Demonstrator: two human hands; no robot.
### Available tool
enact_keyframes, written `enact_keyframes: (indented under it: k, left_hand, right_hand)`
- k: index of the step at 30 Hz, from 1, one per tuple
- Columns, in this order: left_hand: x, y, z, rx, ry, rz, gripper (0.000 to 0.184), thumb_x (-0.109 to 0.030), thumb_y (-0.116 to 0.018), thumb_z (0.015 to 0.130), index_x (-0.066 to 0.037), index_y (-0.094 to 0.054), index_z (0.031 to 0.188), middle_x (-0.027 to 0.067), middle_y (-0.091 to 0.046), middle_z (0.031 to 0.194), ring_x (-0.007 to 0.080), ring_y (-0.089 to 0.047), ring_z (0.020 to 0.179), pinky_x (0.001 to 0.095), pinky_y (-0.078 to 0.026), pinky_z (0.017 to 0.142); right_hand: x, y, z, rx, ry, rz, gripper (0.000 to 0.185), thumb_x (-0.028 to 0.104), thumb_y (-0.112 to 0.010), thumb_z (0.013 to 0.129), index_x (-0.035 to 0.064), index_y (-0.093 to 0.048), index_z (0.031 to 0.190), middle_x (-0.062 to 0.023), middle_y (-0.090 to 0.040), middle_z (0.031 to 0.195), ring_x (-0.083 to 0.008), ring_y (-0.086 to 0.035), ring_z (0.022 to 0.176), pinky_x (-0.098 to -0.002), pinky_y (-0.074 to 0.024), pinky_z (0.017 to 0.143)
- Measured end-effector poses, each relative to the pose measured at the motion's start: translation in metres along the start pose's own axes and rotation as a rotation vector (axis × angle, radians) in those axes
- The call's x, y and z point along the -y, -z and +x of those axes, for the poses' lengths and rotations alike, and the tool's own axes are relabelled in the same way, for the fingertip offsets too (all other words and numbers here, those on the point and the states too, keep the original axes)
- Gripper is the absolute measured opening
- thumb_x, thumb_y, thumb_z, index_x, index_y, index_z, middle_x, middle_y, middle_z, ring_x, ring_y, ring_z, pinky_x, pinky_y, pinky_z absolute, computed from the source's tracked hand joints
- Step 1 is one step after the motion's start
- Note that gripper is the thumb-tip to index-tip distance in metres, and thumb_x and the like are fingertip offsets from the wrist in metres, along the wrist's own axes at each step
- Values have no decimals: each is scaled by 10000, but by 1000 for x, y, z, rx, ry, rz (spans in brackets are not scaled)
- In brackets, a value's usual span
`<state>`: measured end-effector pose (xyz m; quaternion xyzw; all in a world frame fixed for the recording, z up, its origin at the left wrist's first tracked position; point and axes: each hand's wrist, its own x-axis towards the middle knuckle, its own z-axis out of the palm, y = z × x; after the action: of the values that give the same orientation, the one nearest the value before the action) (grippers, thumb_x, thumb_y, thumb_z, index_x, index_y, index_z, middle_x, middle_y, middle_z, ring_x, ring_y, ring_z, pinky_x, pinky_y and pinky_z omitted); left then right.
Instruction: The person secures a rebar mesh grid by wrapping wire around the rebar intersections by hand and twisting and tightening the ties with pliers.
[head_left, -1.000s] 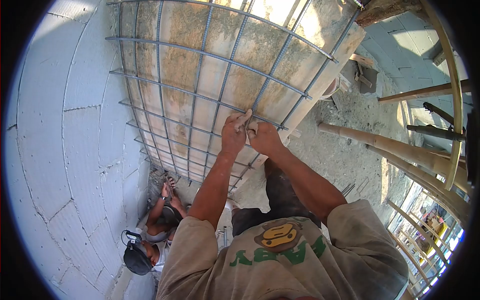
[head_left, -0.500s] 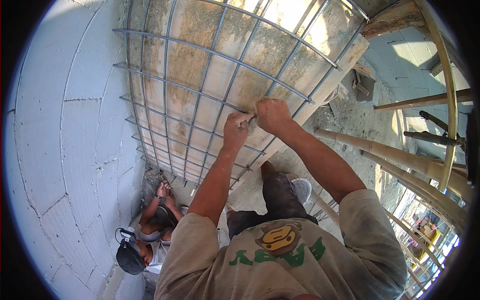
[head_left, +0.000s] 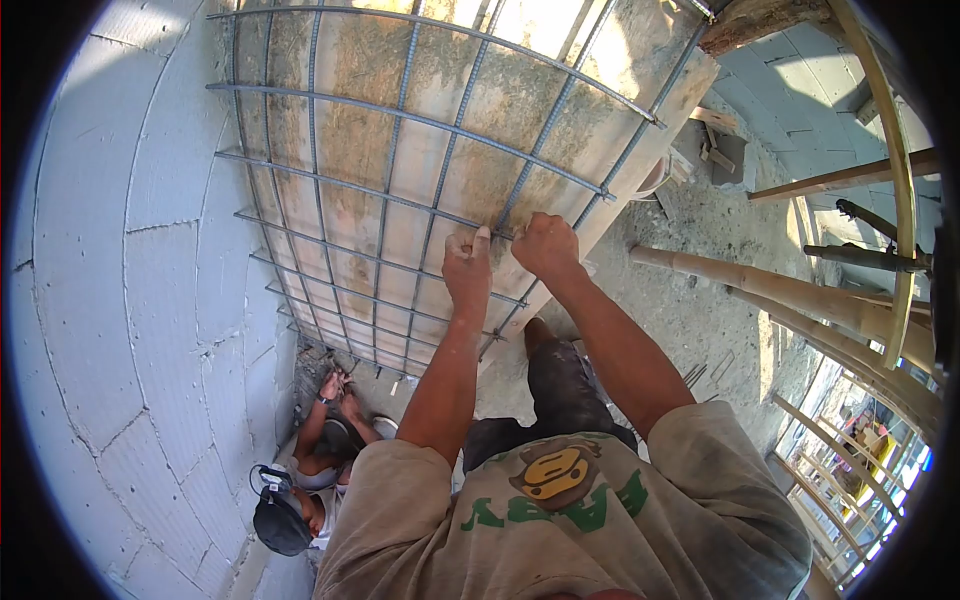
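Note:
A grid of ribbed steel rebar (head_left: 420, 212) lies over a stained wooden board (head_left: 360, 130). My left hand (head_left: 467, 268) is at a bar crossing near the board's right side, its fingers curled and the thumb pointing up at the bar. Just to the right, my right hand (head_left: 546, 245) is closed in a fist close to the same crossing. Whatever either hand pinches is hidden or too small to make out. A small gap separates the two hands.
A pale block wall (head_left: 170, 300) rises on the left. At lower left a person in a dark cap (head_left: 282, 522) crouches, hands by the grid's lower end. Wooden poles (head_left: 780, 290) stand on the right, above rough concrete ground (head_left: 700, 330). A grey block (head_left: 730, 160) lies upper right.
My hands have drawn slightly apart; before, the left fingertips met the right hand at the crossing. The view has shifted a little, and the grid appears farther left.

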<state>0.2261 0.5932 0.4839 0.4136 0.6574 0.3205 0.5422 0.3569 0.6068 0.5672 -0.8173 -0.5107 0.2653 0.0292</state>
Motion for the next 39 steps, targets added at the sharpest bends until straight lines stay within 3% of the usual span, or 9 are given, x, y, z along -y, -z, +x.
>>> enact_keyframes:
  k: [4, 10, 16, 20, 23, 25, 28, 33, 39]
  left_hand:
    - [-19, -7, -13, 235, 471, -411, 317, -363, -600, 901, -52, -633, 849, 29, -616, 687, 113, -578, 609, 252, -441, 551]
    - [-49, 2, -5, 222, 517, -372, 299, -285, -614, 877, -63, -592, 677, 7, -568, 610, 118, -557, 535, 218, -392, 471]
    - [-63, 7, 16, 299, 122, 653, 328, -329, -574, 799, -18, -674, 779, 181, -674, 751, 313, -670, 759, 397, -521, 695]
    - [-67, 2, 16, 215, -161, 1010, 354, -356, -561, 777, -27, -685, 828, 205, -672, 851, 375, -654, 836, 437, -513, 760]
    - [-56, 7, 6, 166, -158, 763, 332, -373, -600, 817, -50, -677, 820, 167, -671, 809, 367, -650, 782, 445, -496, 691]
    - [-44, 7, -1, 111, 16, 644, 372, -423, -585, 848, -62, -675, 841, 110, -684, 809, 321, -653, 749, 437, -500, 684]
    - [-12, 2, 7, 334, 568, -267, 410, -487, -545, 878, -94, -658, 888, 23, -669, 799, 240, -637, 721, 414, -510, 672]
    - [-8, -1, -8, 416, 704, -757, 355, -459, -490, 936, -125, -609, 938, -43, -588, 744, 123, -563, 633, 283, -485, 578]
    - [-7, 11, 1, 523, 744, -810, 275, -369, -474, 971, -125, -579, 899, -73, -409, 545, 57, -386, 424, 211, -317, 358]
  right_hand:
    - [3, 7, 3, 106, -44, -12, 316, 262, -616, 769, -14, -645, 919, -262, -647, 922, -394, -649, 878, -425, -531, 793]
    - [-9, -17, -11, -14, 1, 54, 274, 238, -608, 798, -28, -633, 860, -241, -648, 817, -361, -657, 759, -426, -537, 672]
    - [3, -37, -34, 366, -465, 962, 217, 120, -522, 849, -40, -607, 729, -127, -606, 594, -187, -573, 404, -322, -463, 360]
    - [-14, -52, -36, 370, -365, 900, 182, 113, -538, 843, -37, -611, 769, -141, -620, 657, -248, -621, 519, -369, -512, 472]
    - [-54, -52, -37, -181, 56, 387, 162, 137, -578, 833, -11, -620, 886, -162, -628, 811, -336, -621, 778, -432, -510, 744]
    - [-49, 30, -67, -399, 90, 544, 194, 158, -591, 833, 13, -616, 959, -172, -622, 881, -365, -591, 873, -452, -470, 844]
    - [-76, 118, -98, -718, 47, 442, 269, 148, -609, 840, 14, -557, 1067, -187, -578, 952, -366, -556, 921, -430, -452, 825]
    - [-121, 209, -126, -1308, -138, 256, 520, 211, -671, 821, -24, -432, 1218, -206, -410, 1219, -317, -485, 1051, -402, -426, 865]
    - [-128, 268, -89, -1164, -145, 837, 460, 239, -681, 822, -28, -512, 1156, -85, -585, 890, -195, -556, 804, -341, -452, 742]
